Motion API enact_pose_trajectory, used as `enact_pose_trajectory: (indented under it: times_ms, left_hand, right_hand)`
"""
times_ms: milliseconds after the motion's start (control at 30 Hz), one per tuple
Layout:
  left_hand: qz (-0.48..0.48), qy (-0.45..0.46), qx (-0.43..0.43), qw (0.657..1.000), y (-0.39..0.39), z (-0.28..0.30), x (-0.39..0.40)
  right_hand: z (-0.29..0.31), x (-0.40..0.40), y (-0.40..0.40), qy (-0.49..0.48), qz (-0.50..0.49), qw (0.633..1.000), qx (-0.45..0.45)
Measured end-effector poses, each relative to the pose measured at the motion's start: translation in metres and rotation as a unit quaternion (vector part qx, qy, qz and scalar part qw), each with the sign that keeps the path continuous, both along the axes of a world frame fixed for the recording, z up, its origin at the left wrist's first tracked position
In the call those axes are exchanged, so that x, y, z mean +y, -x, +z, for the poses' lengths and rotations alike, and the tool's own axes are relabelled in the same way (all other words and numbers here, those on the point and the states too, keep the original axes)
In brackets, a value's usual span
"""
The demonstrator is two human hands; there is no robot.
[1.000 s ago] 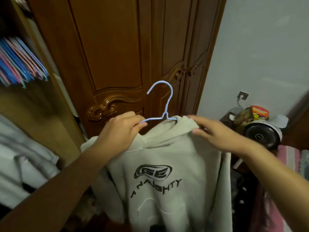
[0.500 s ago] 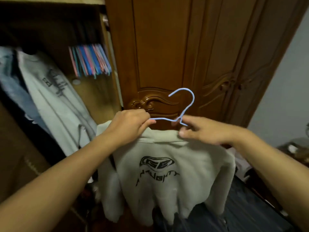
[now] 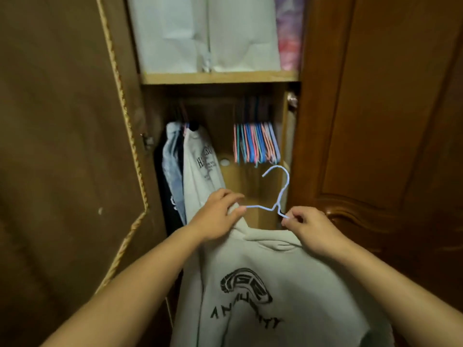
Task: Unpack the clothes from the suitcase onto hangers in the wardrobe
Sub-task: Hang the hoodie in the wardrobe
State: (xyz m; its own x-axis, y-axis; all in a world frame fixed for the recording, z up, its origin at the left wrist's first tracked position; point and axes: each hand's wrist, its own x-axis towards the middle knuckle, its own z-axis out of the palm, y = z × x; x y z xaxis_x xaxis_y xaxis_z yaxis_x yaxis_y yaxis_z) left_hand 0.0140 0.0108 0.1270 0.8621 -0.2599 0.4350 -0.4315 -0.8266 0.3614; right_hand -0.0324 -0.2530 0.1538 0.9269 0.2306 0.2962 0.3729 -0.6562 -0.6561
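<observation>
A cream hoodie [image 3: 275, 284] with a black chest logo hangs on a light blue wire hanger [image 3: 281, 194], whose hook points up in front of the open wardrobe [image 3: 218, 78]. My left hand [image 3: 218, 216] grips the hoodie's left shoulder together with the hanger's left arm. My right hand [image 3: 305, 229] pinches the hanger's right arm at the hoodie's collar. Inside, a white printed sweatshirt [image 3: 200, 166] and darker clothes hang at the left. The suitcase is out of view.
A bunch of spare pink and blue hangers [image 3: 255, 144] hangs at the right of the rail. Folded pale bedding [image 3: 205, 33] fills the shelf above. The open door [image 3: 62, 146] stands at the left, a shut carved door [image 3: 380, 146] at the right.
My view has swung left and up, from the shut doors to the open wardrobe. Both hands have carried the hoodie on its hanger in front of the opening. My right hand shifted onto the hanger wire.
</observation>
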Motion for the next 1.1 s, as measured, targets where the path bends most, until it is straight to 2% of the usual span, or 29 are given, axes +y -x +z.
enact_pose_trajectory:
  times_ms: [67,167,300,500,667,867,967,1100]
  left_hand:
    - [0.074,0.06,0.037,0.995,-0.028,0.016,0.031]
    - [0.211,0.113,0.031,0.971,-0.077,0.047,0.077]
    - [0.258,0.073,0.004,0.963,-0.152,0.076,0.108]
    - [0.331,0.087,0.008,0.94,-0.219,0.088,0.102]
    - [0.272,0.111,0.071,0.953,-0.252,0.093,0.063]
    - [0.081,0.098,0.109,0.986,-0.273,0.099,-0.045]
    - [0.064,0.094,0.134,0.984,-0.281,0.109,-0.074]
    - [0.042,0.125,0.173,0.976,-0.283,0.088,-0.058]
  right_hand:
    - [0.002,0.02,-0.026,0.025,-0.042,0.999,0.014]
    - [0.008,0.038,-0.058,0.017,-0.052,0.996,0.071]
    - [0.023,0.061,-0.091,-0.001,-0.058,0.993,0.107]
    - [0.015,0.063,-0.116,0.02,-0.083,0.987,0.136]
    - [0.012,0.055,-0.131,0.025,-0.125,0.984,0.126]
    - [0.031,0.026,-0.129,0.033,-0.163,0.979,0.115]
    - [0.036,0.009,-0.115,0.024,-0.182,0.977,0.112]
    - [0.029,0.002,-0.092,0.024,-0.172,0.976,0.134]
